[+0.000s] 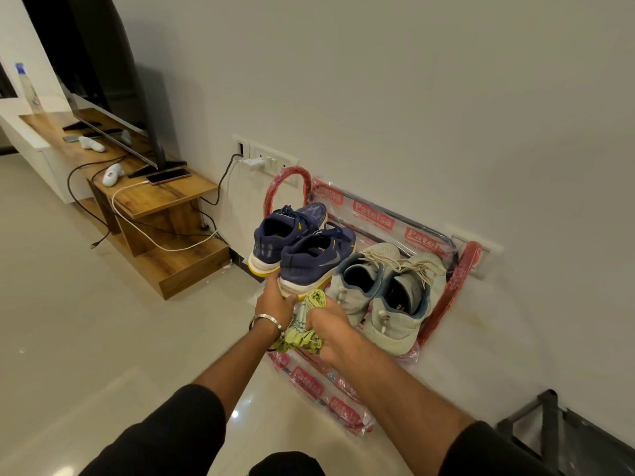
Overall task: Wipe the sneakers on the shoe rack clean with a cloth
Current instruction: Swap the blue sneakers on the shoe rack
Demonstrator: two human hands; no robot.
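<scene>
Both forearms reach forward from the bottom edge, black sleeves pushed up. Right hand (330, 333) is curled round a bunched yellow-green cloth (304, 329), which spills out above and below the fist. Left hand (275, 302), a bangle on its wrist, sits just left of the cloth; its fingers grip the heel sole of the nearer navy sneaker (314, 261).

Handling, as judged:
- Cloth: soft, light, limp. Keep it wadded in the fist so that a firm pad faces the shoe.
- Navy sneaker: light, with a yielding mesh upper and a stiff white-and-yellow sole. Hold it at the heel or sole edge, where it will not collapse, and wipe with the other hand.
- Laces hang loose and may snag the cloth.

Beyond the left hand, the second navy sneaker (285, 231) stands touching the first. Right of the right hand, a pale grey pair (385, 293) stands side by side, heels towards the camera.

All four rest on the rack (457, 286), a frame in red printed wrapping set against the wall (412, 97). Its rails look thin, so shoes may tip if pushed.
</scene>
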